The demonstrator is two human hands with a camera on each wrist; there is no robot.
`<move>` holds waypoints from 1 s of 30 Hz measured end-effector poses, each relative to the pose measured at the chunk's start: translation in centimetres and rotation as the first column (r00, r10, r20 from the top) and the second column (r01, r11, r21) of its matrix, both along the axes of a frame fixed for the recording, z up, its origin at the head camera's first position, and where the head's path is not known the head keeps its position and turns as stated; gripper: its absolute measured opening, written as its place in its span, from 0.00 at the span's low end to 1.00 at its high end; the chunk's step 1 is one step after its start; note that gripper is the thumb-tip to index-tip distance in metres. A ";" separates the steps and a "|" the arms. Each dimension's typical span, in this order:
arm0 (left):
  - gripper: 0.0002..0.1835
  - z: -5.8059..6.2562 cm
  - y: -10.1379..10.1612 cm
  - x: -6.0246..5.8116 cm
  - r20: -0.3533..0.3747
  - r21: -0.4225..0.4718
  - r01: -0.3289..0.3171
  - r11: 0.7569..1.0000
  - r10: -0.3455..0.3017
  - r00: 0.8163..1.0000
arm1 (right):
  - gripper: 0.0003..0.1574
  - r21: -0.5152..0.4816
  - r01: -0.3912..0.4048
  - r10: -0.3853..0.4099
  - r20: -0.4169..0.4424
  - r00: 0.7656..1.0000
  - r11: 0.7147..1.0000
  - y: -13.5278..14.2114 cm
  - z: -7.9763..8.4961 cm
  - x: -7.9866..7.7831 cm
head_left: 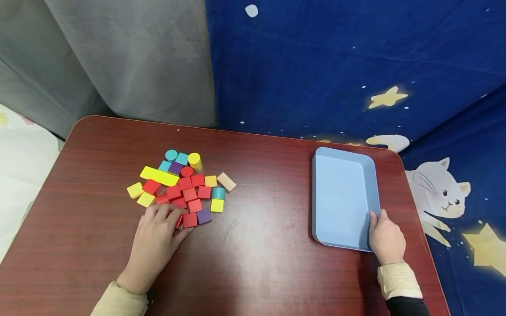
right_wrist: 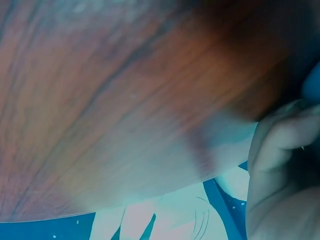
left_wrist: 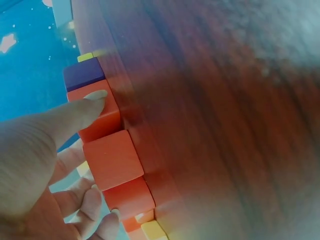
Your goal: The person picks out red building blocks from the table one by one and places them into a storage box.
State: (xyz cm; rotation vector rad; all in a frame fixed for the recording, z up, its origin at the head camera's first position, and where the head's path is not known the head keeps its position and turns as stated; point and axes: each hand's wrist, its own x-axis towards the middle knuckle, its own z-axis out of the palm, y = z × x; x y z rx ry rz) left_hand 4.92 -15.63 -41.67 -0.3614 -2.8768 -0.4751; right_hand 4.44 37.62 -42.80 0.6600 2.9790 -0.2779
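In the head view my left hand [head_left: 156,243] is at the near left side of a cluster of small wooden blocks, its bent fingers and thumb round red blocks [head_left: 190,220]. The left wrist view shows the thumb against one red block [left_wrist: 102,120] beside a purple block [left_wrist: 84,72], with the other fingertips at red blocks [left_wrist: 131,197] further along. Far to the right, my right hand [head_left: 388,239] grips the near right wall of a light blue tray [head_left: 343,202], thumb at the rim. In the right wrist view the tray is mostly out of sight.
Around the red blocks lie a long yellow block [head_left: 159,176], a yellow cylinder [head_left: 195,161], teal pieces [head_left: 171,155], and a plain wooden block [head_left: 226,182]. All rest on a dark red-brown table [head_left: 269,272]. A blue curtain [head_left: 316,66] hangs behind its far edge.
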 end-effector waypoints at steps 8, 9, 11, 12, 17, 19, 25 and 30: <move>0.34 -0.1 0.0 0.1 0.010 0.000 -0.012 1.000 0.012 1.000 | 0.21 0.010 -0.025 0.025 -0.024 0.999 1.000 -0.7 0.7 0.0; 0.34 -0.1 0.0 0.1 0.010 -0.001 -0.013 1.000 0.013 1.000 | 0.21 0.005 -0.029 0.029 -0.026 0.999 1.000 -0.8 0.7 0.0; 0.34 0.0 0.0 0.1 0.016 -0.004 -0.015 1.000 0.015 1.000 | 0.21 -0.010 -0.033 0.033 -0.019 0.999 0.999 -1.0 0.8 0.0; 0.33 0.0 0.0 0.1 0.023 -0.005 -0.016 1.000 0.016 1.000 | 0.21 -0.017 -0.034 0.034 -0.017 0.999 0.999 -1.1 0.8 0.1; 0.33 0.1 0.1 0.0 0.059 -0.003 -0.022 1.000 0.022 0.998 | 0.22 -0.052 -0.025 0.023 -0.029 0.999 0.998 -1.4 0.9 0.3; 0.33 0.0 0.1 0.0 0.055 0.002 -0.026 1.000 0.026 0.998 | 0.22 -0.073 -0.022 0.019 -0.040 0.999 0.997 -1.5 0.9 0.5; 0.32 -0.3 0.1 0.2 0.029 0.022 -0.028 0.999 0.028 0.999 | 0.21 -0.114 -0.035 0.027 -0.069 0.997 0.993 -1.9 0.9 1.0; 0.32 -0.2 0.1 0.1 0.023 0.025 -0.023 0.999 0.023 0.999 | 0.19 -0.125 -0.050 0.039 -0.093 0.995 0.991 -2.9 1.2 1.3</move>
